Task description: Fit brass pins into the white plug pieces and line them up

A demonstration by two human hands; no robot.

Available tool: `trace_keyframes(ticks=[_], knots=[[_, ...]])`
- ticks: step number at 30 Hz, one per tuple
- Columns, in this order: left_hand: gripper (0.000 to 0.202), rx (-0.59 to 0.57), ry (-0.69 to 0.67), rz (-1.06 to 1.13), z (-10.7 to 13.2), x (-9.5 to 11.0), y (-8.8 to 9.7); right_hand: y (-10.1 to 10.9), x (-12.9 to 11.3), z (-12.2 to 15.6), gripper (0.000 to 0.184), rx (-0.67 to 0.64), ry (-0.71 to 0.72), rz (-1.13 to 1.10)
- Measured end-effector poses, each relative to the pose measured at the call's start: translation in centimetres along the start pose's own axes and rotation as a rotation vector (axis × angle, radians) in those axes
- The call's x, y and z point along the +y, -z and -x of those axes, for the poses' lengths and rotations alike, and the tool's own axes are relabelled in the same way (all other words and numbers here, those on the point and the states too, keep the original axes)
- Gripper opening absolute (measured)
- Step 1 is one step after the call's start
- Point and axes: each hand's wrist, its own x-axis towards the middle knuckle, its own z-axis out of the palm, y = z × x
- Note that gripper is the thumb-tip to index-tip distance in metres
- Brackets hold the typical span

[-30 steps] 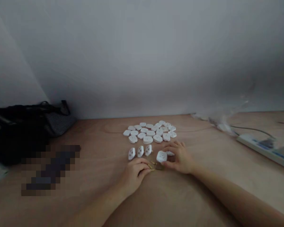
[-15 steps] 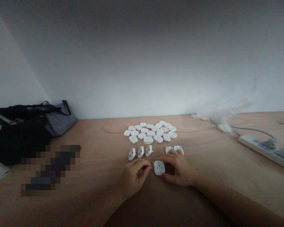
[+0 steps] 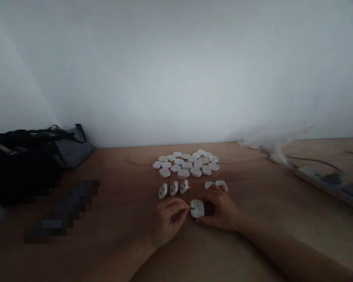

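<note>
A white plug adapter (image 3: 197, 208) with dark slots in its face is gripped at its right side between the thumb and fingers of my right hand (image 3: 223, 209). My left hand (image 3: 170, 217) is closed in a pinch at the adapter's left edge, on a thin brass-coloured piece mostly hidden by the fingertips. Whether that piece is fixed to the adapter cannot be made out. Just beyond, three white adapters (image 3: 173, 188) stand on edge in a row, the rightmost with a brass-coloured tip. Two more adapters (image 3: 221, 185) lie behind my right fingers, partly covered.
Farther back, several white adapters (image 3: 183, 173) lie spread in a group on the wooden table (image 3: 129, 188). To the right are a power strip (image 3: 326, 182) with a cable and a clear plastic bag (image 3: 278, 150). Dark bags (image 3: 23, 168) and a blurred-out dark item (image 3: 61, 211) occupy the left.
My left fingertips have moved slightly right, up against the adapter's left edge, covering more of the brass-coloured piece. My right thumb has shifted a little left under the adapter. The picture is darker.
</note>
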Motion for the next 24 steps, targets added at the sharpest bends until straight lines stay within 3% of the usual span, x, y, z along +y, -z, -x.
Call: trace_keyframes(ticks=[11,24], knots=[[0.014,0.014,-0.090,-0.035,0.05,-0.47,-0.41,-0.11,-0.41,0.05,0.042,0.055,0.031,-0.015],[0.019,-0.001,-0.076,-0.057,-0.05,-0.06,-0.08,0.24,-0.72,0.11,0.041,0.080,0.029,-0.039]])
